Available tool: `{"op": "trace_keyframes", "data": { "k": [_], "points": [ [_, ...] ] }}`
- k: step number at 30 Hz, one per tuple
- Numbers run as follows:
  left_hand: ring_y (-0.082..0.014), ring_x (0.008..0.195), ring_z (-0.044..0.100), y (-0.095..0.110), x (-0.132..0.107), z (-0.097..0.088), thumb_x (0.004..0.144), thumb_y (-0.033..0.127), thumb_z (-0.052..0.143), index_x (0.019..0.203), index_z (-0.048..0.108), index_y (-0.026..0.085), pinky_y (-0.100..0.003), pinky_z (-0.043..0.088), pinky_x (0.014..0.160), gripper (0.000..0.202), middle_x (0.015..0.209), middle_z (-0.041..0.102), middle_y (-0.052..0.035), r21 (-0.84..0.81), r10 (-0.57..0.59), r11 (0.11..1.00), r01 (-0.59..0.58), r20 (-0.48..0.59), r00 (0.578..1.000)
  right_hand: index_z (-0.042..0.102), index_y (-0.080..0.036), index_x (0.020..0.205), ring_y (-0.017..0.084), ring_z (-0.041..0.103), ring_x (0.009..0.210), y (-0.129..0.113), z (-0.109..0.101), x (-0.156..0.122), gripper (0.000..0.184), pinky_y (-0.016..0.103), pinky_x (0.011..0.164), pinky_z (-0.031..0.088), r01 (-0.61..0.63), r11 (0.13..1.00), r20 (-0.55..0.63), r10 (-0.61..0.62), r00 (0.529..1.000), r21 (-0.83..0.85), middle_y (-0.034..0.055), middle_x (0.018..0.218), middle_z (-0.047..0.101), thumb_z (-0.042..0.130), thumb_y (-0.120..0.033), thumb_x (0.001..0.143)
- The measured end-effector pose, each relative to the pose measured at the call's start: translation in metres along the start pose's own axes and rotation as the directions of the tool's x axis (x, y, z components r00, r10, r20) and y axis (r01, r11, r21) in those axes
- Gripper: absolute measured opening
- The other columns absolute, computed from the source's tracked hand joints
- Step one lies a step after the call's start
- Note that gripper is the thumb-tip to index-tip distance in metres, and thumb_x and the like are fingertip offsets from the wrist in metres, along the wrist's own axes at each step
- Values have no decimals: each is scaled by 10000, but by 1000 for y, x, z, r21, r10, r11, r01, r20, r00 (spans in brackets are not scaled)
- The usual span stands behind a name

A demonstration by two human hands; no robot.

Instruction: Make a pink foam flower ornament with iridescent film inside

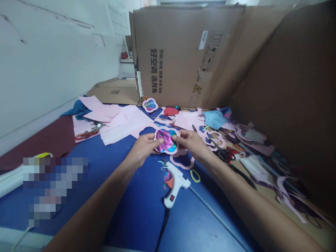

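Between my two hands is a flower-shaped pink paper cutout [166, 144] with shiny purple, blue and green material in its middle. My left hand [145, 147] pinches its left edge, thumb on top. My right hand [191, 140] grips the right edge the same way, with the thumb pressed on the shiny part. Just below lies a white glue gun [176, 183] with a long glue stick out of its back and a black cord. A wavy pink paper ring [181, 165] lies partly behind the cutout, near a yellow-green loop [195, 176].
A big cardboard box [183, 59] walls off the back and right. Pink paper sheets [128, 120] spread over the blue table [126, 210]. Black scissors [225, 154] and paper scraps lie at right, another flower piece [150, 105] at the back. A blurred patch covers something at left.
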State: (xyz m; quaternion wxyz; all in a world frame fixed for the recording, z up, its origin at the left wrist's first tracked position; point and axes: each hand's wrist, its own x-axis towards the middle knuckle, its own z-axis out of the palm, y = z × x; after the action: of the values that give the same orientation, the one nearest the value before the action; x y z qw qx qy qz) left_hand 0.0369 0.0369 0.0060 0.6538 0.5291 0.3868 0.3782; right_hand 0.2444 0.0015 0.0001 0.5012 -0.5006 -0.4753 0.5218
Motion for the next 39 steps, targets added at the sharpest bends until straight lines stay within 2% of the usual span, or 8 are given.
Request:
{"op": "trace_keyframes", "data": {
  "k": [4, 6, 9, 11, 22, 29, 34, 39],
  "points": [
    [-130, 588, 602, -3, 0, 1, 735, 455, 940, 853, 788, 149, -248, 472, 572, 362, 688, 719, -34, -67, 22, 997, -26, -50, 998, 680, -223, 850, 171, 627, 533, 1, 4, 0, 360, 307, 515, 529, 49, 998, 22, -48, 999, -45, -11, 663, 687, 868, -516, 758],
    [-112, 542, 556, -4, 0, 0, 754, 452, 921, 829, 782, 144, -233, 403, 519, 346, 673, 704, -30, -69, 16, 997, -22, -91, 996, 692, -222, 918, 167, 633, 598, -2, 5, 1, 352, 308, 568, 533, 137, 987, -6, -138, 990, -83, -7, 742, 703, 868, -479, 754],
    [-92, 485, 481, -5, 1, -1, 772, 464, 904, 823, 778, 145, -229, 284, 463, 346, 630, 665, -18, -62, 14, 998, -21, -111, 994, 707, -223, 956, 174, 664, 763, -10, 5, 0, 316, 323, 710, 557, 300, 936, -101, -322, 941, -187, 20, 922, 738, 867, -394, 744],
    [-90, 472, 457, -5, 1, -2, 776, 474, 900, 834, 781, 147, -238, 242, 457, 352, 618, 651, -15, -63, 27, 997, -34, -110, 994, 716, -221, 938, 187, 676, 831, -14, 4, -1, 273, 340, 774, 561, 348, 905, -113, -383, 917, -243, 35, 976, 746, 852, -373, 757],
    [-85, 472, 434, -4, -1, 0, 781, 472, 887, 829, 791, 158, -239, 219, 470, 332, 628, 665, -16, -27, 37, 999, -40, -91, 995, 742, -217, 944, 201, 678, 833, -17, 2, 2, 277, 371, 810, 570, 320, 917, -40, -338, 940, -238, 45, 954, 768, 860, -394, 765],
    [-92, 490, 444, -1, -4, 2, 758, 491, 901, 804, 782, 158, -236, 260, 476, 357, 614, 640, -4, -27, 43, 999, -46, -105, 994, 719, -232, 1008, 191, 671, 892, -22, 3, -2, 300, 342, 782, 571, 408, 880, -35, -428, 903, -244, 62, 1180, 739, 859, -372, 783],
    [-108, 530, 479, -1, -3, 3, 759, 443, 899, 749, 768, 171, -242, 347, 533, 302, 578, 610, 11, -29, 70, 997, -72, -81, 994, 755, -230, 981, 208, 687, 915, -23, 1, -3, 241, 374, 854, 565, 416, 838, 0, -445, 896, -354, 61, 1102, 757, 847, -378, 815],
    [-131, 582, 533, -5, -2, 3, 751, 458, 905, 764, 781, 175, -256, 390, 577, 309, 609, 643, 0, -16, 90, 996, -91, -68, 994, 760, -228, 962, 214, 681, 874, -21, -1, -1, 266, 366, 804, 552, 383, 841, 9, -411, 911, -382, 53, 990, 773, 851, -434, 822]
  ]
}}
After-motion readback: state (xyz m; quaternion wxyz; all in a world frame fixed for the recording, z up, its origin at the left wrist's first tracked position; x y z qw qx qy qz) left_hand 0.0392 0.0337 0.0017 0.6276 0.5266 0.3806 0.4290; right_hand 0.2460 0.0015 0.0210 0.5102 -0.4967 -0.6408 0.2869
